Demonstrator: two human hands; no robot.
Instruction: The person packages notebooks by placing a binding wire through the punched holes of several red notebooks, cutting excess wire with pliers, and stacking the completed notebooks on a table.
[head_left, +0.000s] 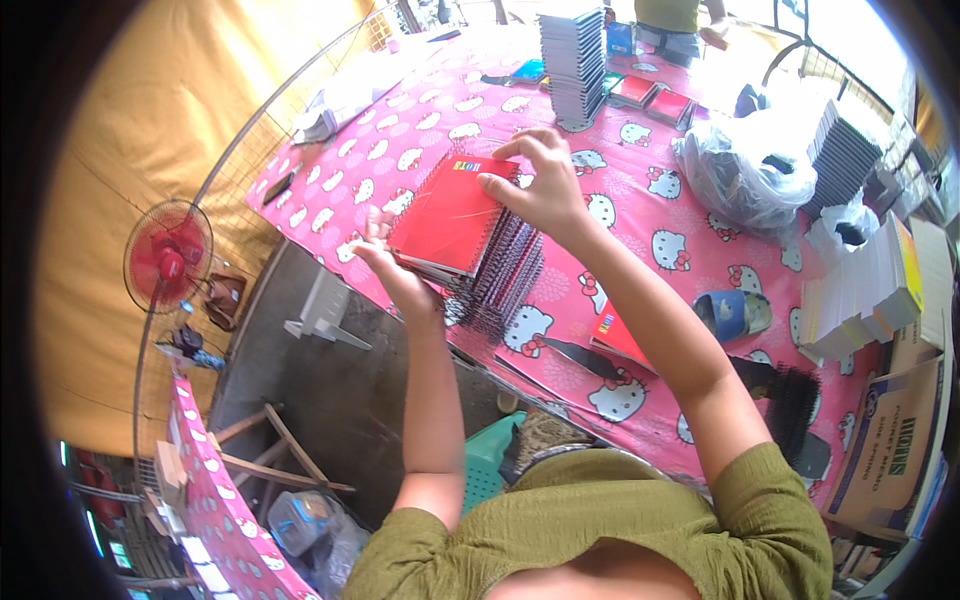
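**Red notebook held at both ends above the spiral stack**

Nearest the person, the left hand point(385, 262) cups the near-left corner of the red-covered spiral notebook point(450, 215), fingers curled under its lower edge — a hold from below, not a pinch from above. The notebook's long axis runs from that hand up and to the right, its wire-bound edge on the right side, over a slanting stack of spiral notebooks point(505, 285) that lies on the pink cat-print bench point(640, 215). The right hand point(540, 180) is on the far end, fingers bent down over the top right corner by the coil, so it sits nearer the binding. Whether the red notebook touches the stack beneath cannot be told. Farther off — a tall pile of notebooks point(575, 65) and a clear plastic bag point(740, 175).
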